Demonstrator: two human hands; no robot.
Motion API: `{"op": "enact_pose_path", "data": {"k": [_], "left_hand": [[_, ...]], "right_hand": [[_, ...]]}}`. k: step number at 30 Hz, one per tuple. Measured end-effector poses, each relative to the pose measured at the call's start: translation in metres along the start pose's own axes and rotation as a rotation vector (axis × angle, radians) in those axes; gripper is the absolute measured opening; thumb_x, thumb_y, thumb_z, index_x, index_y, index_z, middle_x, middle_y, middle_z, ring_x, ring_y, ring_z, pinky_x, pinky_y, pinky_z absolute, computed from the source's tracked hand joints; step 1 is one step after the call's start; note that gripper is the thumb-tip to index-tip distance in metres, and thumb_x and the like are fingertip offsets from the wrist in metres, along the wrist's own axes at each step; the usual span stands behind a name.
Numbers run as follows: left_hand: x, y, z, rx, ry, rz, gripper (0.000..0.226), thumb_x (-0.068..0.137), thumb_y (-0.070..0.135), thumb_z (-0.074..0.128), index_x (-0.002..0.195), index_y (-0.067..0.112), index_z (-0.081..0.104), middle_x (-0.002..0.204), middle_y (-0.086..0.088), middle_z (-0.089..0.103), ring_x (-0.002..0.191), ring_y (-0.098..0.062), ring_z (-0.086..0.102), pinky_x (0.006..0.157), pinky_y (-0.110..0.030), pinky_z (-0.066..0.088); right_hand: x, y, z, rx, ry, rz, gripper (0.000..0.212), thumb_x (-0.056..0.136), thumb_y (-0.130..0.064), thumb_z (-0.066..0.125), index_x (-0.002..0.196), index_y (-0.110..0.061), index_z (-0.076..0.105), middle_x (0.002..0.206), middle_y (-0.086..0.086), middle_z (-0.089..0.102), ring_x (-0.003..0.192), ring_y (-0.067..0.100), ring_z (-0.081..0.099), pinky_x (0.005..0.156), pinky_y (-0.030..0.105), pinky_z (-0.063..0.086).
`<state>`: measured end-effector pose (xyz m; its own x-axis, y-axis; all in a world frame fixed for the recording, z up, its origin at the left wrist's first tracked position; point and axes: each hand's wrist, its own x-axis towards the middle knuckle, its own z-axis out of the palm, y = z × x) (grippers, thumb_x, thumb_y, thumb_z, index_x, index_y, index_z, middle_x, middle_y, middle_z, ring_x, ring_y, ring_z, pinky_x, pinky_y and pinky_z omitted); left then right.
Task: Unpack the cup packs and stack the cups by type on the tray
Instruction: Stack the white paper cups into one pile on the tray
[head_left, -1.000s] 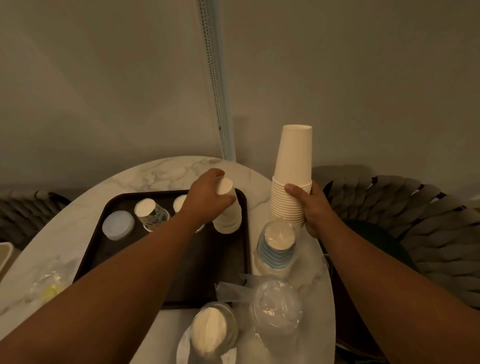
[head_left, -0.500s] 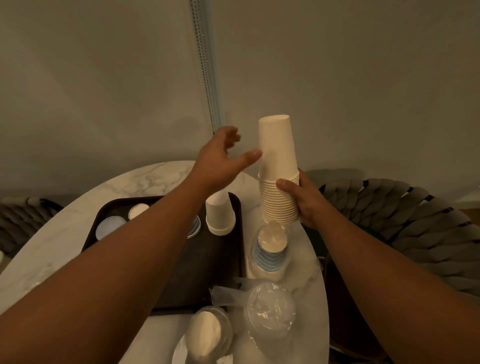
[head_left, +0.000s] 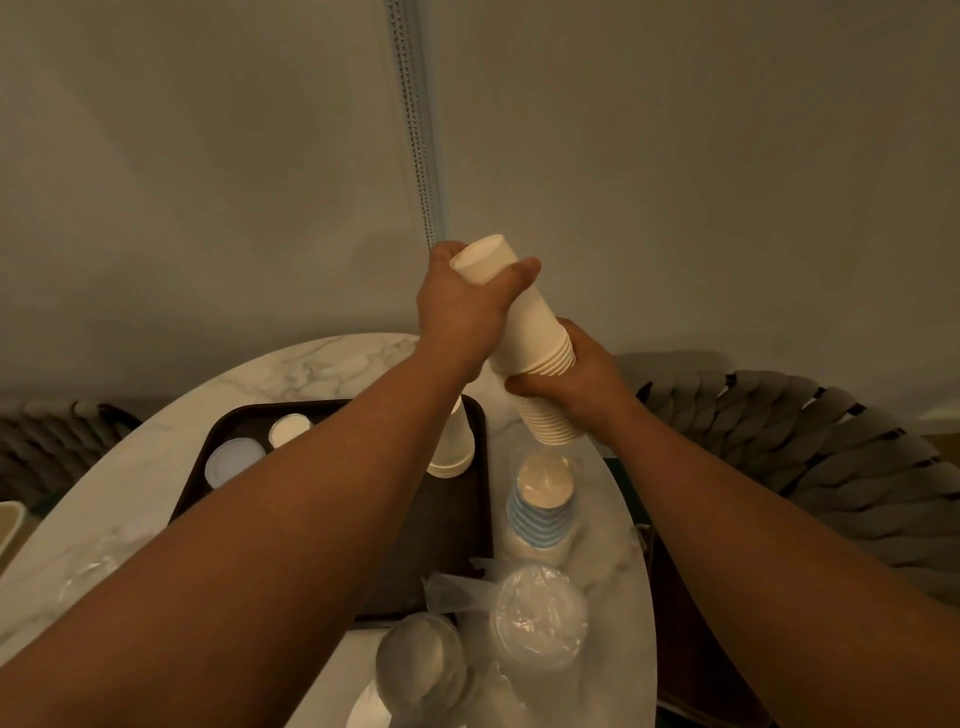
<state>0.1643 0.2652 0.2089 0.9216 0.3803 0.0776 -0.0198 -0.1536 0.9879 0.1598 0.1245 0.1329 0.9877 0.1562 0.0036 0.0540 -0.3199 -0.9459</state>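
A tall stack of plain white paper cups (head_left: 535, 345) is held upside down and tilted in the air above the table's far right. My right hand (head_left: 576, 376) grips its lower half. My left hand (head_left: 462, 306) is closed around the top cups near the upper end. Below, a dark tray (head_left: 457, 561) holds a short stack of white cups (head_left: 453, 447), a blue-tinted cup (head_left: 234, 460) and a cup with a white base (head_left: 289, 429), partly hidden by my left arm.
Right of the tray stands a wrapped blue-striped cup stack (head_left: 540, 506). Clear plastic cup packs (head_left: 537, 616) and another wrapped pack (head_left: 423, 667) lie at the near edge of the marble table (head_left: 322, 366). A woven chair (head_left: 810, 457) stands at the right.
My left hand let go of the white cups on the tray, rose and closed on the top of the held stack. The stack tilted to the left.
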Motion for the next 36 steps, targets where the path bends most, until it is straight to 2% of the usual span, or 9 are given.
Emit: {"op": "enact_pose_path", "data": {"k": [5,8,11,14,16,18,24,31,36], "left_hand": [[0.0,-0.004,-0.001,-0.04,0.144,-0.084,0.053,0.07,0.044,0.083,0.106,0.023,0.05,0.095,0.008,0.057,0.087,-0.012,0.06,0.07,-0.03,0.051],[-0.002,-0.007,-0.002,-0.089,0.231,-0.136,0.055,0.07,0.049,0.082,0.105,0.022,0.05,0.093,0.009,0.057,0.087,-0.012,0.06,0.076,-0.033,0.054],[0.0,-0.008,-0.005,-0.061,0.122,-0.141,0.056,0.074,0.053,0.077,0.111,0.024,0.047,0.099,0.008,0.056,0.091,-0.014,0.059,0.083,-0.041,0.056],[0.009,0.001,-0.019,-0.06,0.102,-0.057,0.056,0.067,0.059,0.074,0.106,0.026,0.049,0.102,0.004,0.06,0.094,-0.018,0.063,0.082,-0.049,0.057],[0.019,0.011,-0.035,-0.06,0.23,0.052,0.054,0.073,0.055,0.075,0.108,0.022,0.051,0.099,0.006,0.06,0.09,-0.013,0.062,0.082,-0.041,0.057],[0.023,0.017,-0.051,0.069,0.254,0.16,0.052,0.079,0.05,0.074,0.113,0.02,0.05,0.1,0.01,0.058,0.091,-0.01,0.06,0.083,-0.033,0.053],[0.004,-0.034,-0.066,0.55,-0.12,0.153,0.064,0.077,0.044,0.078,0.128,0.021,0.046,0.109,0.004,0.054,0.098,-0.015,0.053,0.08,-0.029,0.045],[-0.011,-0.098,-0.058,0.709,-0.25,0.018,0.073,0.074,0.036,0.081,0.135,0.015,0.047,0.13,-0.008,0.056,0.118,-0.026,0.052,0.092,-0.032,0.043],[-0.01,-0.119,-0.056,0.779,-0.328,-0.05,0.075,0.076,0.034,0.08,0.138,0.013,0.042,0.133,-0.012,0.054,0.12,-0.03,0.051,0.095,-0.038,0.044]], "right_hand": [[-0.004,-0.006,0.005,-0.171,0.099,-0.067,0.072,0.056,-0.043,0.087,0.119,-0.037,0.053,0.104,-0.016,0.062,0.095,0.011,0.061,0.08,0.034,0.051],[-0.005,-0.007,0.006,-0.241,0.119,-0.119,0.071,0.056,-0.045,0.087,0.118,-0.037,0.053,0.099,-0.016,0.064,0.091,0.011,0.063,0.077,0.035,0.053],[-0.004,-0.005,0.002,-0.242,0.121,-0.104,0.073,0.056,-0.044,0.087,0.12,-0.036,0.053,0.1,-0.016,0.063,0.093,0.012,0.062,0.077,0.035,0.053],[-0.005,0.005,-0.002,-0.235,0.115,-0.073,0.073,0.057,-0.041,0.089,0.12,-0.034,0.053,0.101,-0.013,0.063,0.094,0.014,0.061,0.076,0.035,0.052],[-0.008,0.017,-0.004,-0.195,0.127,-0.016,0.073,0.058,-0.037,0.09,0.12,-0.031,0.053,0.104,-0.012,0.061,0.097,0.014,0.06,0.076,0.031,0.048],[-0.013,0.028,-0.004,-0.143,0.159,0.043,0.075,0.059,-0.035,0.09,0.124,-0.03,0.052,0.108,-0.012,0.058,0.1,0.012,0.057,0.078,0.028,0.043],[-0.013,0.038,-0.002,-0.088,0.2,0.091,0.081,0.058,-0.038,0.09,0.128,-0.029,0.05,0.113,-0.01,0.057,0.103,0.012,0.054,0.084,0.028,0.042],[-0.017,0.044,-0.003,-0.04,0.171,0.079,0.082,0.057,-0.034,0.092,0.128,-0.031,0.051,0.115,-0.012,0.059,0.106,0.01,0.056,0.085,0.027,0.044],[-0.02,0.046,-0.005,-0.017,0.154,0.076,0.081,0.057,-0.031,0.092,0.128,-0.03,0.052,0.116,-0.011,0.06,0.107,0.011,0.057,0.088,0.029,0.046]]}}
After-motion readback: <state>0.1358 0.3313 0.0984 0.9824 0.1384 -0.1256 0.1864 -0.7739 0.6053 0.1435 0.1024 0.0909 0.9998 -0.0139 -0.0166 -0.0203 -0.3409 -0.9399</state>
